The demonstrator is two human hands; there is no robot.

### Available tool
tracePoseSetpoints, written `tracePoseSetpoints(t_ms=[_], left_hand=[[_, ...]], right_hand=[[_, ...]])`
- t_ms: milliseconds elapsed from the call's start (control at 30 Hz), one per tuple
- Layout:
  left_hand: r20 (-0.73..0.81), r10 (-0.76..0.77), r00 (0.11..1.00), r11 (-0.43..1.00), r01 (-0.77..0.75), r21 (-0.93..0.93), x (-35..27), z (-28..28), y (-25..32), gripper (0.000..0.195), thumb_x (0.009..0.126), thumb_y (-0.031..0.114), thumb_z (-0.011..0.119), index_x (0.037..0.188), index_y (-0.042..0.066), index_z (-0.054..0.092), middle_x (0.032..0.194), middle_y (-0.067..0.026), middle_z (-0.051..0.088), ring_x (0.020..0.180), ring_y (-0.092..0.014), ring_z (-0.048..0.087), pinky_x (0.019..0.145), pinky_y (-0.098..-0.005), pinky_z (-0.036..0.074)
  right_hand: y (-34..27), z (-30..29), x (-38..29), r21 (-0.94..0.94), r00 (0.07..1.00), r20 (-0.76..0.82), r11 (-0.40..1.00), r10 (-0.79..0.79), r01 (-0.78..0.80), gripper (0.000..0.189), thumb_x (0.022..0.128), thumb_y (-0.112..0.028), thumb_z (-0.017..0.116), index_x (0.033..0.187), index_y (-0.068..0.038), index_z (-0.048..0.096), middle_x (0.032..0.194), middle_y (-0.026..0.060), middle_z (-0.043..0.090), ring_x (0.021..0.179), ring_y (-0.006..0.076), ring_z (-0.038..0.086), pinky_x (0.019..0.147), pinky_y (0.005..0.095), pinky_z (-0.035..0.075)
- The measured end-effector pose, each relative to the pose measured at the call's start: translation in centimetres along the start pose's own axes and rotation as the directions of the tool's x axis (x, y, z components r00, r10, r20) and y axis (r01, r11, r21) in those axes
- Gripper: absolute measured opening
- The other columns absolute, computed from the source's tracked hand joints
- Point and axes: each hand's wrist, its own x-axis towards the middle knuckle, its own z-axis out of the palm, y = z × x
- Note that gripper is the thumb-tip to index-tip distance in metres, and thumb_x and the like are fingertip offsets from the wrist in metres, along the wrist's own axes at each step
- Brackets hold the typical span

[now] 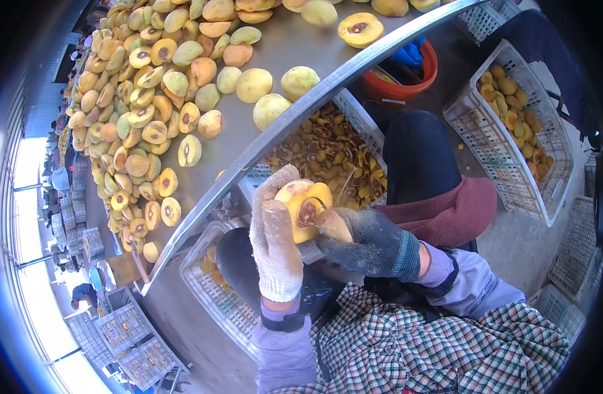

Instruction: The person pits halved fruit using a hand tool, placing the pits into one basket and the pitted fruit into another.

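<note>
My left hand [279, 236], in a pale, dusty knitted glove, is wrapped around yellow peach halves. A cut peach half [308, 209] faces me, its brown pit hollow showing. My right hand [363, 241], in a dark coated glove with a teal cuff, grips a pitting tool. The tool's thin curved metal blade [319, 201] touches the cut face near the pit. A tan rounded piece [339, 225] lies at my right fingertips; I cannot tell whether it is the handle or fruit. Both hands are above my lap, beside the metal table's rim [262, 150].
Many peach halves [148, 113] are heaped on the metal table [267, 47]. Under its edge, a crate [360, 115] holds brownish fruit scraps. Beyond stands a red bucket [404, 91]. White plastic crates with peaches stand at right [498, 143] and by my left leg [222, 308].
</note>
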Motion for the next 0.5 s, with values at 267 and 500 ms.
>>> tracePoseSetpoints(t_ms=[267,500], left_hand=[[-0.005,0.135,0.991,0.960,-0.130,0.248,0.3,0.5,1.0,0.032,0.095,0.025,0.049,0.107,-0.002,0.061,0.111,-0.0125,0.062,0.097,-0.022,0.062,0.087,-0.0314,0.047],[0.096,0.386,0.918,0.799,-0.384,0.462,0.7,1.2,1.4,0.028,0.093,0.021,0.053,0.107,-0.002,0.061,0.106,-0.0161,0.065,0.092,-0.021,0.064,0.082,-0.0308,0.050]], right_hand=[[-1.5,-0.7,0.0,0.251,0.984,0.170,0.964,0.050,-0.092,0.022,0.096,-0.020,0.054,0.103,0.001,0.054,0.068,0.0020,0.057,0.051,0.0066,0.051,0.045,0.0212,0.039],[-0.6,-1.1,0.3,0.422,0.894,0.344,0.803,0.288,-0.421,0.017,0.090,-0.017,0.063,0.101,-0.004,0.061,0.071,0.0001,0.060,0.055,0.0076,0.055,0.048,0.0217,0.041]])
